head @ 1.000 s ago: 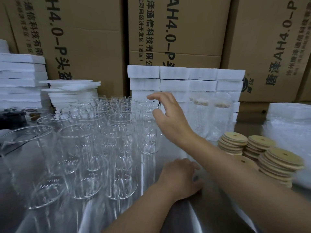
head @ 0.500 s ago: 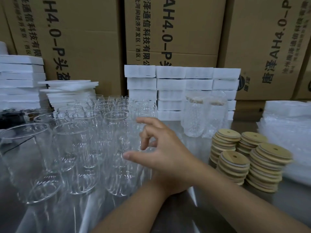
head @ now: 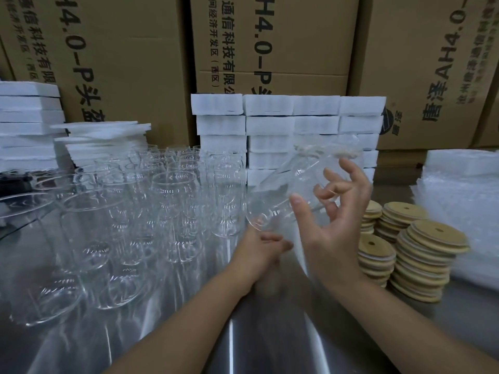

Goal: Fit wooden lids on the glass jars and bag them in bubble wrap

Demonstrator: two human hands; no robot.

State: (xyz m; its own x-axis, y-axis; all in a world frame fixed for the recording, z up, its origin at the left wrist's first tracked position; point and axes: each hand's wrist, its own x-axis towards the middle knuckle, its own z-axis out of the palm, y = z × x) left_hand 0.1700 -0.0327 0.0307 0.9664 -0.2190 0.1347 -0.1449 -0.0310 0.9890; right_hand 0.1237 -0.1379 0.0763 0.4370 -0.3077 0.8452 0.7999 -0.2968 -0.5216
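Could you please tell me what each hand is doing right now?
Left hand: cannot tell, blurred under jar.
Right hand: holding the jar.

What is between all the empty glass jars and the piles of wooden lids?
In the head view, the person's left hand and right hand are there, holding one tilted jar above the metal table.
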